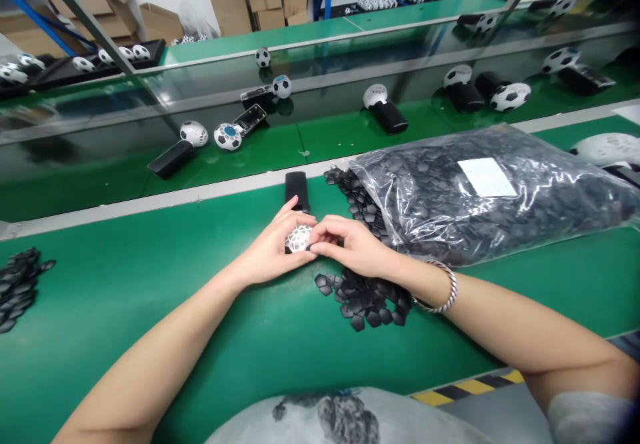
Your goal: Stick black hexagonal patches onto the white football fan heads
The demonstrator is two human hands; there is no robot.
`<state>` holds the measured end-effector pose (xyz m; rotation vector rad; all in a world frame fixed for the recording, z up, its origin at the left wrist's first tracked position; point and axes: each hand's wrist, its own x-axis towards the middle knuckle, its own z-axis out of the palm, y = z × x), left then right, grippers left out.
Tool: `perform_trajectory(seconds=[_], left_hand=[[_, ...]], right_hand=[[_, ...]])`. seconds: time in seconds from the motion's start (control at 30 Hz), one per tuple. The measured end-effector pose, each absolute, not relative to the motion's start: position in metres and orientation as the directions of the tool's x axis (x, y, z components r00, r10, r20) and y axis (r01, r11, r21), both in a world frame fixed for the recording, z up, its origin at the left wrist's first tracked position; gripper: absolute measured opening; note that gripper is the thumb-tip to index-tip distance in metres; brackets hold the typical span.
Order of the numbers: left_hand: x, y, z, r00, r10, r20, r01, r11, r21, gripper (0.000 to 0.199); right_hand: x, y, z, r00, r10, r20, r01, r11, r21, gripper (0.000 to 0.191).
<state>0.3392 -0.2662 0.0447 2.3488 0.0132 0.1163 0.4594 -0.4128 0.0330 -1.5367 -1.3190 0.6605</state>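
A round white lattice ball (300, 238) is clasped by the left hand (273, 247); most gaps seem unfilled; whether anything is pinched by the right hand (353, 245) cannot be told.

Pale grey shirt (260, 425), dark mottled print (349, 421) on front, short sleeve (585, 419); twisted silver-coloured bracelet (454, 291), right wrist (417, 277)

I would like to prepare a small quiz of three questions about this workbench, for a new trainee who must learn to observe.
1. On which arm is the metallic-looking bracelet?
2. True or false: the left hand has its fingers and thumb around the white ball.
3. Which shape have the loose black pieces?
A) round
B) five-sided
C) square

Key:
1. The right arm.
2. True.
3. B.
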Motion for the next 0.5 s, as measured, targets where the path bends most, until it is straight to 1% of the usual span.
perform_trajectory(seconds=[0.1,0.17,0.27,0.33,0.43,0.5], left_hand=[[0.3396,-0.2644,0.0404,0.994,0.049,0.094,-0.033,-0.695,0.719,0.050],[0.3395,-0.2623,0.0383,0.994,0.037,0.102,-0.048,-0.691,0.721,0.057],[0.3391,-0.2599,0.0368,0.994,0.017,0.112,-0.069,-0.693,0.718,0.058],[0.3390,-0.2594,0.0363,0.993,0.011,0.118,-0.078,-0.694,0.715,0.056],[0.3389,-0.2602,0.0357,0.992,0.011,0.126,-0.083,-0.697,0.713,0.055],[0.3389,-0.2613,0.0359,0.991,0.012,0.131,-0.086,-0.700,0.709,0.052]], right_hand=[[0.4601,-0.4159,0.0351,0.206,0.930,0.305,0.588,0.131,-0.798,0.007],[0.4616,-0.4182,0.0369,0.171,0.915,0.366,0.659,0.170,-0.733,0.008],[0.4646,-0.4201,0.0390,0.119,0.912,0.393,0.735,0.186,-0.652,0.008],[0.4657,-0.4201,0.0386,0.057,0.907,0.417,0.760,0.231,-0.607,0.009],[0.4642,-0.4184,0.0357,0.005,0.894,0.449,0.746,0.295,-0.597,0.014],[0.4617,-0.4171,0.0333,0.055,0.897,0.438,0.725,0.265,-0.636,0.013]])
